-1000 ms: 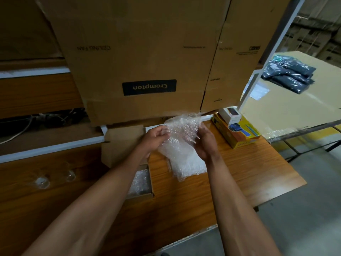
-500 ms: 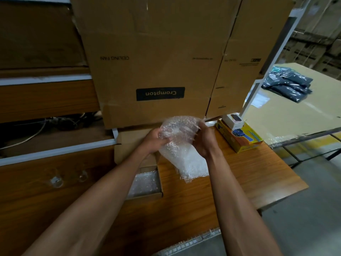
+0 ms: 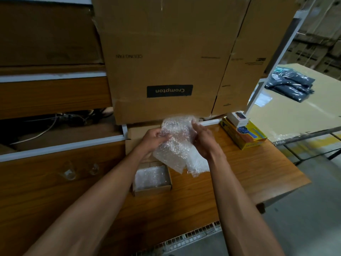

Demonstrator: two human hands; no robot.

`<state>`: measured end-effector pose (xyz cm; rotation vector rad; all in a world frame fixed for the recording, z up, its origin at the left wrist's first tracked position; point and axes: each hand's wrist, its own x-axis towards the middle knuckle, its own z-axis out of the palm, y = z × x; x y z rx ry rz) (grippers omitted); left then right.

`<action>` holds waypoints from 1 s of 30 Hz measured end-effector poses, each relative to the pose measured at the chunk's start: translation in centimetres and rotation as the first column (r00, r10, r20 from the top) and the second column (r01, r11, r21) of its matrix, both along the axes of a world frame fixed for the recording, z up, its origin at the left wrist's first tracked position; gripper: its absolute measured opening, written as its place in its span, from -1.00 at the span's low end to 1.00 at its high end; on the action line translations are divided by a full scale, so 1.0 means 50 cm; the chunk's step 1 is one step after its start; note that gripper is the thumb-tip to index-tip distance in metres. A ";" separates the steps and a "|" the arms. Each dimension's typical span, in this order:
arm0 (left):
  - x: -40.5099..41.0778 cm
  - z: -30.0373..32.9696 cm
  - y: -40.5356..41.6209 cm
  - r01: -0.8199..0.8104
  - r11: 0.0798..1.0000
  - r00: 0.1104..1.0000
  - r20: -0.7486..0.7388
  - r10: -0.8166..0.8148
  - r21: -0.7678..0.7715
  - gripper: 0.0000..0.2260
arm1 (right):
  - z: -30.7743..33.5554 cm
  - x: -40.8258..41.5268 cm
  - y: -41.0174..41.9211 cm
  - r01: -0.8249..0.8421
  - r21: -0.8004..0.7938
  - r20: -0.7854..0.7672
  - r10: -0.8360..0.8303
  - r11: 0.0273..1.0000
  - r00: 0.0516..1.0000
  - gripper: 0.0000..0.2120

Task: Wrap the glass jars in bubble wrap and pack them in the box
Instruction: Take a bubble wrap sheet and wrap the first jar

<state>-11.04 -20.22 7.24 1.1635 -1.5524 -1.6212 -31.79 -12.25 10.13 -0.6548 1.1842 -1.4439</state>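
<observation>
A bundle of clear bubble wrap [image 3: 177,141] is held above the wooden table [image 3: 249,174]. My left hand [image 3: 154,140] grips its left side and my right hand [image 3: 202,141] grips its right side. Loose ends of the wrap hang down toward the table. Whatever is inside the bundle is hidden by the wrap. Below my left wrist a small open cardboard box [image 3: 152,190] sits on the table, lined with bubble wrap. Two clear glass jars [image 3: 69,172] stand on the table at the left.
A big brown Crompton carton [image 3: 169,58] stands right behind my hands. A yellow box [image 3: 245,139] with a small white box [image 3: 238,118] on it sits at the right. Dark plastic packets [image 3: 289,85] lie on a beige table beyond.
Both hands have turned and shifted the bubble-wrap bundle a little while holding it; the camera has moved closer and to the left.
</observation>
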 end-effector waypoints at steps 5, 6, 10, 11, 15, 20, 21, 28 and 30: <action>0.034 -0.005 0.001 -0.082 0.996 0.997 0.019 0.081 0.043 -0.26 | -0.029 0.053 0.024 0.020 0.141 -0.231 0.013 0.990 0.973 -0.70; 0.041 -0.005 0.000 -0.096 0.994 0.995 0.025 0.095 0.046 -0.32 | -0.028 0.060 0.025 0.061 0.138 -0.257 -0.024 0.989 0.966 -0.64; 0.068 0.006 -0.001 -0.197 0.980 0.980 0.026 0.196 0.027 -0.49 | -0.013 0.081 0.028 0.145 0.067 -0.438 -0.101 0.987 0.893 -0.50; 0.074 0.013 0.004 -0.203 0.979 0.979 0.022 0.203 0.005 -0.49 | -0.010 0.086 0.030 0.154 0.035 -0.493 -0.117 0.987 0.862 -0.53; 0.096 0.041 0.029 -0.140 0.984 0.990 0.020 0.143 -0.113 -0.68 | 0.003 0.111 0.044 0.151 -0.031 -0.601 -0.139 0.988 0.787 -0.79; 0.129 0.055 0.042 -0.014 0.984 0.994 0.107 0.033 -0.178 -0.89 | 0.008 0.127 0.060 0.084 0.003 -0.674 -0.060 0.996 0.737 -0.89; 0.135 0.058 0.045 0.009 0.985 0.992 0.123 0.013 -0.173 -0.84 | 0.011 0.128 0.064 0.062 0.016 -0.701 -0.033 0.998 0.712 -0.82; 0.167 0.067 0.066 0.053 0.978 0.976 0.218 -0.008 -0.203 -0.78 | 0.029 0.146 0.080 0.009 0.017 -0.934 0.012 1.000 0.356 -0.77; 0.171 0.072 0.078 0.051 0.969 0.966 0.257 0.013 -0.240 -0.80 | 0.033 0.149 0.080 -0.006 -0.027 -0.953 -0.024 1.000 0.302 -0.85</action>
